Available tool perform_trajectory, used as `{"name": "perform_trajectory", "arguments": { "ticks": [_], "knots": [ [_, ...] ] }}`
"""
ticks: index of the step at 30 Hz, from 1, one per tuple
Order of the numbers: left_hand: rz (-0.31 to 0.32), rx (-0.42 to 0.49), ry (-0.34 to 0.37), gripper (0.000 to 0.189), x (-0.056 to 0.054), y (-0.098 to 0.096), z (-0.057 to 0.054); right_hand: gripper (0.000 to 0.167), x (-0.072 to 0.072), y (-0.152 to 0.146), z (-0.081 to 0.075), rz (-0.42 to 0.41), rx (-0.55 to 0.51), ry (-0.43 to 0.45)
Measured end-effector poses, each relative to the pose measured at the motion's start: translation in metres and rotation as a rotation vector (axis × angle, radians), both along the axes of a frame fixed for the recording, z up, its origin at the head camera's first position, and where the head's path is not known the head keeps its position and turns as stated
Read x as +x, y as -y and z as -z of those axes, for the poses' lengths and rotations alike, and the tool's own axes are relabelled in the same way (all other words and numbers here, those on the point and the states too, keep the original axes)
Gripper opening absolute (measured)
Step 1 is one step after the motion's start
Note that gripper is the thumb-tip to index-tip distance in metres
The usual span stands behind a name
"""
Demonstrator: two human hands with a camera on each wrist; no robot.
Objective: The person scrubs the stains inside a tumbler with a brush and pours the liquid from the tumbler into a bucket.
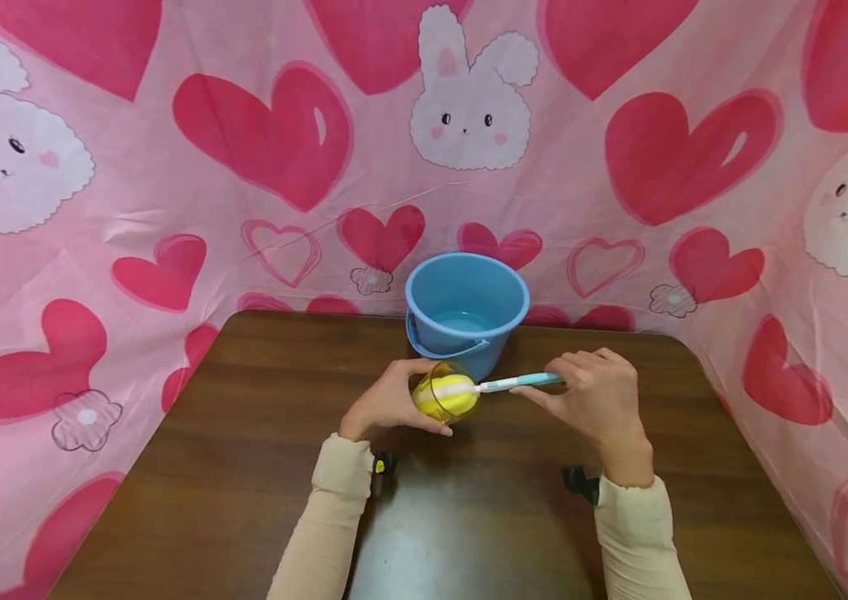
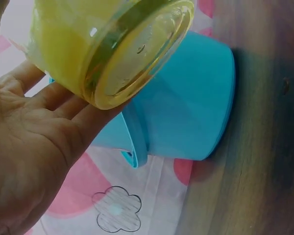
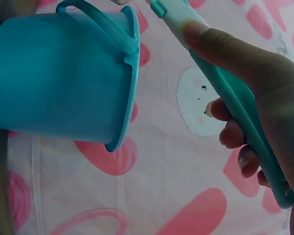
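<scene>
An amber glass cup (image 2: 137, 54) lies tilted in my left hand (image 1: 393, 400), which grips it round the side with its mouth toward the right. Inside the cup sits the yellow and white sponge head (image 1: 455, 393) of a bottle brush. My right hand (image 1: 596, 396) holds the brush's white and teal handle (image 3: 235, 105), with the thumb pressed along it and the fingers curled round. Both hands are above the table, just in front of a blue bucket (image 1: 469, 333).
The bucket stands at the table's back edge with its handle (image 1: 446, 353) hanging down at the front; some water seems to be in it. Brown wooden table (image 1: 273, 417) lies beneath. A pink cloth (image 1: 386, 183) with hearts and rabbits hangs behind and at both sides.
</scene>
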State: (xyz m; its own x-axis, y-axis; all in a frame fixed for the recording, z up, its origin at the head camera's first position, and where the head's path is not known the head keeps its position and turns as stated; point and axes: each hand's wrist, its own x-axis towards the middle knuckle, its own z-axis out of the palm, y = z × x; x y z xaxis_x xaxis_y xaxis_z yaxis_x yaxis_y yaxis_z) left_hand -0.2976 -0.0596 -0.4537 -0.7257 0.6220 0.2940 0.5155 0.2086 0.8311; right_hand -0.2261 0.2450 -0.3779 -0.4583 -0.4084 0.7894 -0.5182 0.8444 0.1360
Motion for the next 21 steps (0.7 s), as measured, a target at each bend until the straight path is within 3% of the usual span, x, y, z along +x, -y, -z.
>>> {"name": "perform_trajectory", "arguments": {
  "ticks": [9, 21],
  "knots": [
    [0.045, 0.013, 0.077, 0.067, 0.005, 0.005, -0.008, 0.069, 0.008, -0.013, -0.008, -0.087, -0.004, -0.184],
    [0.112, 0.043, 0.098, 0.067, 0.004, 0.001, -0.008, 0.068, 0.009, -0.028, -0.012, -0.089, -0.08, -0.206]
  ]
}}
